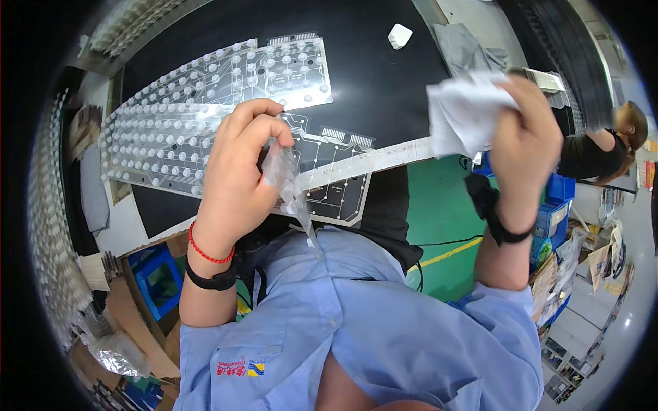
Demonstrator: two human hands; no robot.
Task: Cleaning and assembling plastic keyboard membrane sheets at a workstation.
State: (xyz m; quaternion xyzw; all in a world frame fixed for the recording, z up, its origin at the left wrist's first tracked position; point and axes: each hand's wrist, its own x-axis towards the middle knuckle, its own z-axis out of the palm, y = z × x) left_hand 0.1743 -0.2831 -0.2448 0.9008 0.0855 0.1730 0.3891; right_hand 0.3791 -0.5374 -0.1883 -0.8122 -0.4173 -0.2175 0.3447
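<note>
Over the near edge of the black table (384, 89): both hands raised, each gripping something.

Left hand (240, 171) pinches a clear plastic strip (288, 185) above the circuit sheet (329, 178) overhanging that edge. Right hand (524, 137) closed on a crumpled white cloth (462, 113), past the table's right end. Farther in on the table: dotted clear sheets (205, 103).

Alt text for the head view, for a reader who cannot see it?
The left hand pinches a thin clear plastic film strip while the right hand grips a crumpled white cloth, both raised above a black worktable holding translucent dotted keyboard membrane sheets.
</note>
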